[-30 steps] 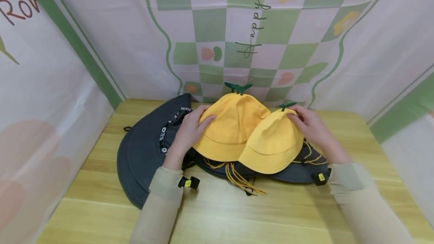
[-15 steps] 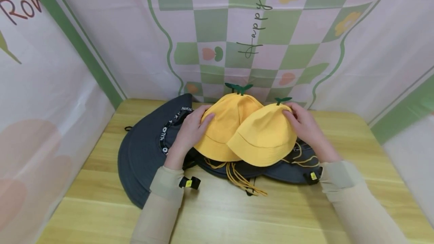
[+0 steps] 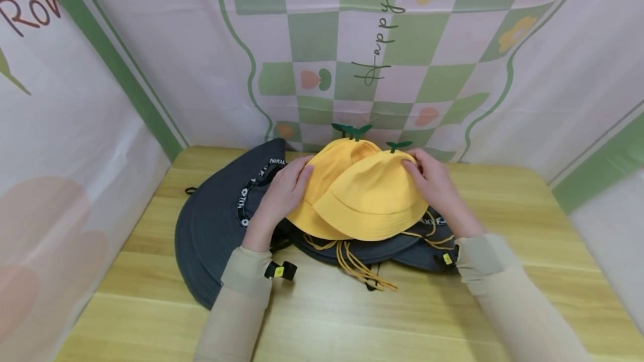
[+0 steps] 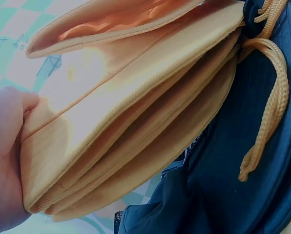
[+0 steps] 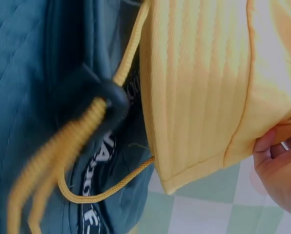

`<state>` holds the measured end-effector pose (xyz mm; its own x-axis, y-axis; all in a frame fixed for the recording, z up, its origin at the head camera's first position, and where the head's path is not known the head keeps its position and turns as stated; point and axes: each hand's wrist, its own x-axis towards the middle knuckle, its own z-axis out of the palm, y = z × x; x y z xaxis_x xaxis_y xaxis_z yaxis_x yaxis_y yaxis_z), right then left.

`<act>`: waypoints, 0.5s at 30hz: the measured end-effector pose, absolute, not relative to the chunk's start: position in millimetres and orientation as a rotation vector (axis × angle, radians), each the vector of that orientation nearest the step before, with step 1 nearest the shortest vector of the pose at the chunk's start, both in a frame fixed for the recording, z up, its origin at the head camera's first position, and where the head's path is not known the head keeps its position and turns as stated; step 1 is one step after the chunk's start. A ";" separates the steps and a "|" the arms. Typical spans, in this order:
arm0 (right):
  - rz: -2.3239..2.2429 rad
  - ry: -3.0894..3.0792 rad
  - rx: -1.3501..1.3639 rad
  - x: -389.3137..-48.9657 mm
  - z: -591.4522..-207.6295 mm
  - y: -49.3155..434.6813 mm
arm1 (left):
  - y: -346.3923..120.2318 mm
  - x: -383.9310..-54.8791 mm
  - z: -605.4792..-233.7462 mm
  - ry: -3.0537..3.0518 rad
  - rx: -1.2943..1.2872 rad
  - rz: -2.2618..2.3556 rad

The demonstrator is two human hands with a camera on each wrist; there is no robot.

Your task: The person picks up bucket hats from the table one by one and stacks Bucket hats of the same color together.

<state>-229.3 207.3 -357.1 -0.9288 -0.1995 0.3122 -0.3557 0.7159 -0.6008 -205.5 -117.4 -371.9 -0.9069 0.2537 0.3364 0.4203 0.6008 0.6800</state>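
Note:
A stack of yellow bucket hats (image 3: pixel 322 175) with green sprouts on top stands at the middle, gripped at its left side by my left hand (image 3: pixel 282 186), thumb in front. In the left wrist view several nested brims (image 4: pixel 121 151) show one under another. My right hand (image 3: pixel 432 183) pinches the crown of another yellow bucket hat (image 3: pixel 374 200), topped by a single sprout (image 3: pixel 399 145). This hat is tilted and overlaps the front right of the stack. From it hangs a yellow cord (image 5: pixel 101 195) with a dark stopper (image 5: pixel 114 97).
Dark grey-blue brimmed hats (image 3: pixel 422 258) lie beneath the yellow ones, and another dark hat (image 3: pixel 206 233) with a lettered band spreads to the left. Loose yellow cords (image 3: pixel 357 267) trail onto the wooden table (image 3: pixel 322 323). A printed cloth wall (image 3: pixel 312 38) rises behind.
My right hand has moved left with its yellow hat, which now covers more of the stack's front. More of the dark hats shows at the right. The left hand has stayed in place.

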 end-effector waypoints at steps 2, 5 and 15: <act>1.010 -2.693 0.435 -229.6 -357.6 204.0 | -117.6 -205.4 -371.2 -2.631 -0.562 -1.186; 1.012 -2.679 0.433 -230.1 -358.4 199.0 | -118.3 -205.5 -370.7 -2.642 -0.563 -1.189; 0.976 -2.617 0.462 -230.1 -357.2 176.7 | -124.7 -203.6 -368.8 -2.653 -0.639 -1.316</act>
